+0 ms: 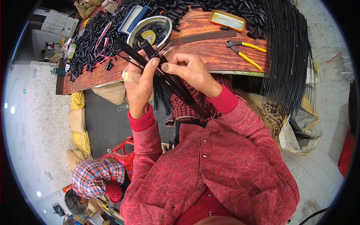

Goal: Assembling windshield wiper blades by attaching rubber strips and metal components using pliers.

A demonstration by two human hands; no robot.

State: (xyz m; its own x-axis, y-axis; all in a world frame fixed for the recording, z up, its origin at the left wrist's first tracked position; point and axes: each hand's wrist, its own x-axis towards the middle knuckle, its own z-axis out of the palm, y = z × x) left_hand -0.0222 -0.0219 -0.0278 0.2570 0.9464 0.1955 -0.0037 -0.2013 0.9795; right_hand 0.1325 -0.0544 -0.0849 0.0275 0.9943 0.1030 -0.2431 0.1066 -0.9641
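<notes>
My left hand [138, 84], a tan bandage around one finger, is closed on a bundle of thin black strands [179, 90]. The strands fan past the palm and hang down toward my lap. A short black cylindrical piece [147, 47] stands up between that hand's thumb and fingers. Close beside it, my right hand [191, 71] has thumb and forefinger pinched together against the black strands. What lies in that pinch is too small to make out. A thin pale wire-like bit shows just above the fingertips.
On the wooden table [195, 22] lie yellow-handled pliers [245, 55], a dark flat strip [204, 36], a yellow tin [227, 20] of thin pale pieces and a metal bowl [167, 33] of small black parts. Black tubes [84, 48] heap leftward; long strands [287, 56] hang rightward. Another person [95, 178] bends at lower left.
</notes>
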